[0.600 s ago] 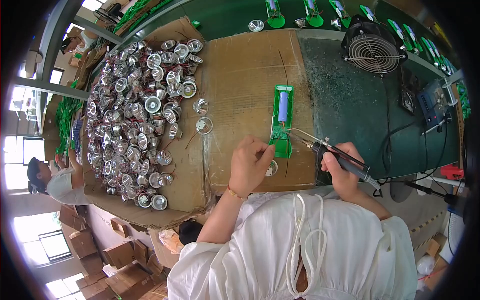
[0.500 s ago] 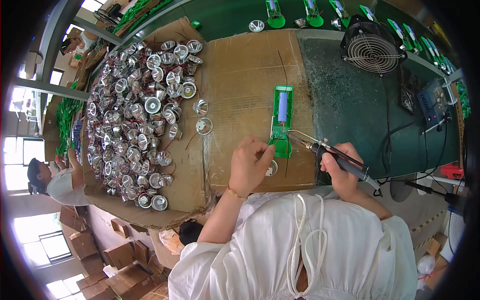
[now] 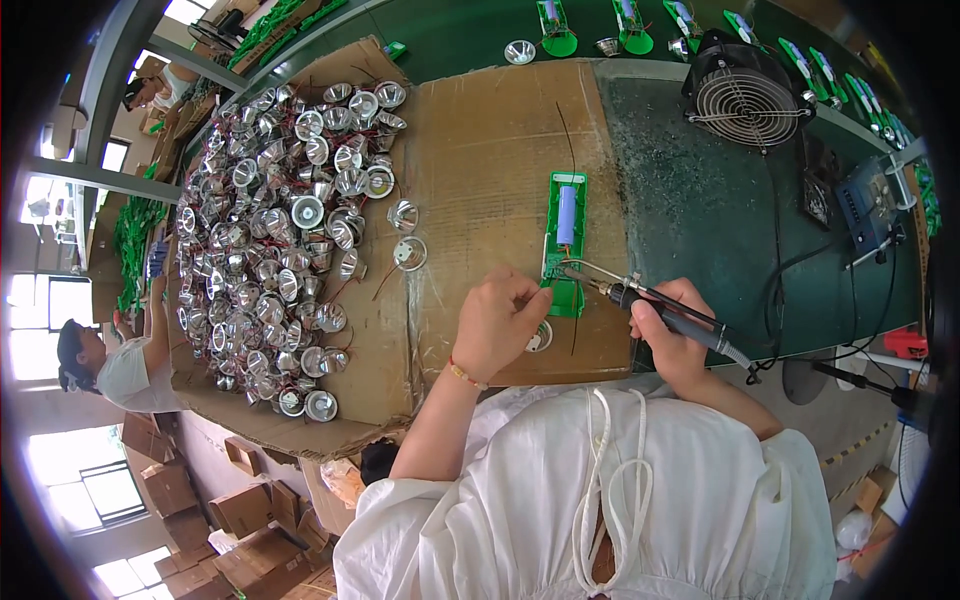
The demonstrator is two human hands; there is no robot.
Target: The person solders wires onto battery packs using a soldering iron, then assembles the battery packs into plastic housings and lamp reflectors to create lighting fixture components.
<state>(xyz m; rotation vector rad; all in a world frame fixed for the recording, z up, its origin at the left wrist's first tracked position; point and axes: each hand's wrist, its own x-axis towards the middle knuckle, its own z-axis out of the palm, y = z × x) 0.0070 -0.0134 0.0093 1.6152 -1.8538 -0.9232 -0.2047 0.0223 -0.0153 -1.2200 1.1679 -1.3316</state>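
My right hand [image 3: 672, 325] is wrapped round a soldering iron [image 3: 690, 328] with a thin metal guide tube along it. Its tip meets the small circuit board in the lower part of a green plastic housing [image 3: 551, 225]. A purple battery cell [image 3: 566, 215] lies in that housing, and thin dark wires stick out above and below. My left hand [image 3: 500, 318] is closed in a pinch at the housing's left edge; what its fingers hold is too small to make out. Under its thumb side rests a silver reflector cup [image 3: 540, 337], partly hidden.
A big heap of reflector cups [image 3: 270, 240] fills a cardboard tray at left; two loose cups [image 3: 403, 215] lie beside it. A black fan [image 3: 748, 100] and a blue soldering station [image 3: 868, 205] stand at right. More green housings [image 3: 630, 25] line the far edge. Another person [image 3: 120, 365] works at far left.
The soldering iron's tip has shifted slightly left and down over the board. My left hand stays by the housing almost unmoved. The whole view has shifted a little.
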